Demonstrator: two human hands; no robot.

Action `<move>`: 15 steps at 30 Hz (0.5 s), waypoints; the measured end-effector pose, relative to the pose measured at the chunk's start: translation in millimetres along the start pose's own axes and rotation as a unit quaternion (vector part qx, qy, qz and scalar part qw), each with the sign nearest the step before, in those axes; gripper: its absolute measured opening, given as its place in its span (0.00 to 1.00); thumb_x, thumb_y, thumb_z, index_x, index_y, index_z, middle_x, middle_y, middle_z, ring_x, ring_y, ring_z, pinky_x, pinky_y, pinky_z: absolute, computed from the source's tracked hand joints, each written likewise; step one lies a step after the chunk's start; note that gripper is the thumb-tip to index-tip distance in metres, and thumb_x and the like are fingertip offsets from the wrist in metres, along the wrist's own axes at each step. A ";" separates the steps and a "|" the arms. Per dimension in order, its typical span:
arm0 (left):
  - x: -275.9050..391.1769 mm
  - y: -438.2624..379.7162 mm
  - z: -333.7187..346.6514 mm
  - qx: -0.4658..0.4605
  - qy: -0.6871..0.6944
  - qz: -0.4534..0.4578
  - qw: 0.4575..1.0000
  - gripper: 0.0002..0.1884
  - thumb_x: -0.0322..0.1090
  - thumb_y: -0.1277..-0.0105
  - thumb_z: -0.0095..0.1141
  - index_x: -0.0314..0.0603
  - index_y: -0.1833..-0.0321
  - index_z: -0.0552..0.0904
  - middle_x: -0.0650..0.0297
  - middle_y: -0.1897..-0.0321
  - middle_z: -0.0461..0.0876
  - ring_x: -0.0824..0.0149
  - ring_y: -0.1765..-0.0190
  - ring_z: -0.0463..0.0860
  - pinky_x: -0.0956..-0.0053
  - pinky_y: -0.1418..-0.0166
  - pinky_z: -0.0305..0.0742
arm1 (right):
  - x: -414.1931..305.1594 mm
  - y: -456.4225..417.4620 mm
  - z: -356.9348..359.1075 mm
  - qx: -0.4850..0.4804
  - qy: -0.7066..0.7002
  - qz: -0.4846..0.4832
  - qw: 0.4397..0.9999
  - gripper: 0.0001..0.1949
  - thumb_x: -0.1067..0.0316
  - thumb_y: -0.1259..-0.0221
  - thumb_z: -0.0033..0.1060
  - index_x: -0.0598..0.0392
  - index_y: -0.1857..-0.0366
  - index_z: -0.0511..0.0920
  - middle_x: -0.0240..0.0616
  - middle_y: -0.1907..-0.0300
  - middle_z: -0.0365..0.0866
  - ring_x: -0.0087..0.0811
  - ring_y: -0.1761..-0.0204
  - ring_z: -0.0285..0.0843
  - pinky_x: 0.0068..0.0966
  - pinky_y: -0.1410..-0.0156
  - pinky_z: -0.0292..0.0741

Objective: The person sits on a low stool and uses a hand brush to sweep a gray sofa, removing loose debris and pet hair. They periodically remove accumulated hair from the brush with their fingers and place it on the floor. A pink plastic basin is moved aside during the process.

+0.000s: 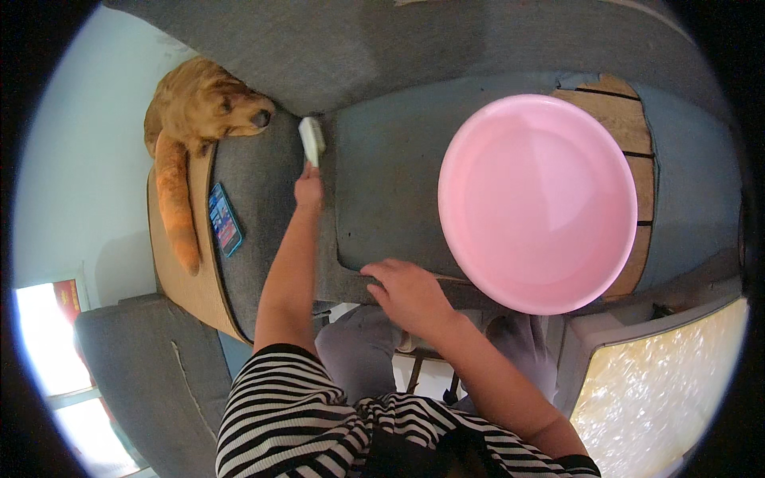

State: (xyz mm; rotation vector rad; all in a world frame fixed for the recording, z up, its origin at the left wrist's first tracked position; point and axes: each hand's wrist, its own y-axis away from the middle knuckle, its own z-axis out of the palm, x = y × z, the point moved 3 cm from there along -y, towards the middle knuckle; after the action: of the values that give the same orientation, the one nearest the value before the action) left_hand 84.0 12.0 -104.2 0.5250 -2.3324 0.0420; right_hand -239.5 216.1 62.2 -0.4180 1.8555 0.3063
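My left hand (309,191) grips the handle of a white brush (310,138). The brush is held in the gap between the grey sofa armrest (269,173) and the seat cushion (391,185), close to the backrest, with its bristle side facing right. My right hand (412,296) is spread, palm down, at the front edge of the seat, and nothing shows in it. To the right of that hand a large pink plastic basin (538,203) sits on the seat; no objects are visible inside it.
A golden-brown dog (203,104) is at the armrest's far end. A long orange furry thing (176,206) lies on the tan board (197,293). A phone (225,220) with its screen lit rests on the armrest. Wooden slats (618,128) show behind the basin. A patterned tabletop (663,382) stands lower right.
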 end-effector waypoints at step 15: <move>85.0 31.0 6.6 -0.123 -0.166 0.116 0.972 0.30 0.38 0.45 0.58 0.44 0.37 0.69 0.48 0.51 0.78 0.56 0.51 0.80 0.67 0.49 0.73 | 10.1 -10.2 6.7 -0.013 0.022 0.028 0.999 0.12 0.68 0.44 0.53 0.55 0.56 0.76 0.46 0.60 0.77 0.48 0.58 0.76 0.37 0.52 0.73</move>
State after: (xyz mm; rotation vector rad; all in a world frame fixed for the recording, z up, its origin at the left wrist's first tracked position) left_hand 12.7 8.8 -48.2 0.1412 -2.6653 -0.2395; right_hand -232.2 208.3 50.5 -0.3940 1.9105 0.3626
